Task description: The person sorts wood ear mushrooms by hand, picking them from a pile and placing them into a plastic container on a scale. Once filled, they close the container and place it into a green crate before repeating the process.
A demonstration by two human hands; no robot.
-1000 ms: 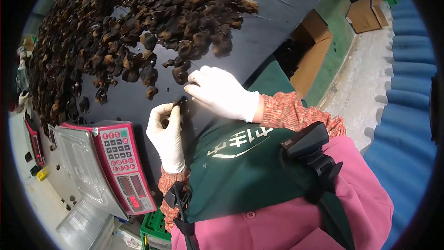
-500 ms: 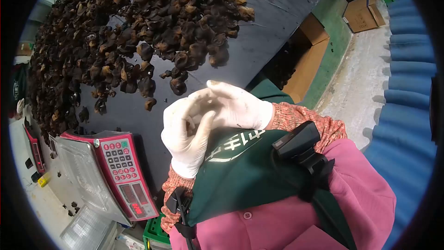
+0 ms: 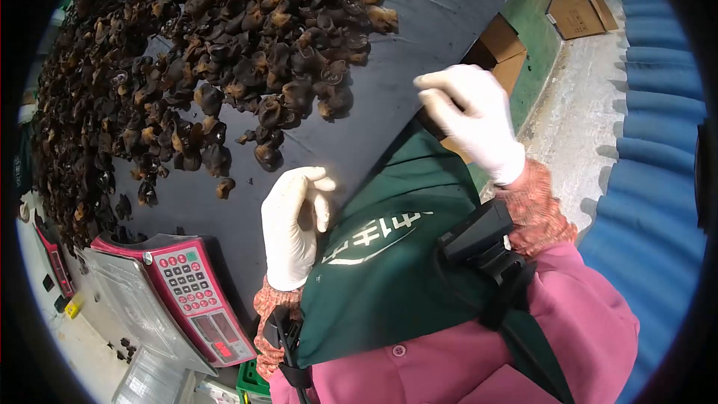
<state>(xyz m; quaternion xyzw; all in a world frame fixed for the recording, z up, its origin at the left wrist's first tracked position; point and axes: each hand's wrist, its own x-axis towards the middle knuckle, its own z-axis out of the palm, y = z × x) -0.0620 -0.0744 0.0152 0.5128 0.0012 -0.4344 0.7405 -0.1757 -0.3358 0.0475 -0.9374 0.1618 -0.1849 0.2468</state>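
My left hand [image 3: 293, 228], in a white glove, is beside the front edge of the dark table [image 3: 389, 82], its fingers loosely curled and nothing visible between them. My right hand [image 3: 475, 116], also gloved, is raised over the table's right edge near an open cardboard box [image 3: 510, 56]. Its thumb and forefinger point left with a small gap between them, and no object shows there. Dark brown, crinkled pieces [image 3: 277, 37] are heaped over the table's far left part. A few loose ones lie nearest my left hand.
A pink scale [image 3: 187, 284] with a clear tray [image 3: 138, 299] stands at the lower left, above a green crate [image 3: 253, 381]. Another cardboard box [image 3: 582, 11] is on the floor at the upper right. Blue pleated material [image 3: 658, 164] hangs along the right side.
My hands were close together in front of the apron and have moved apart. The right hand has gone up and to the right; the left stays near its earlier place.
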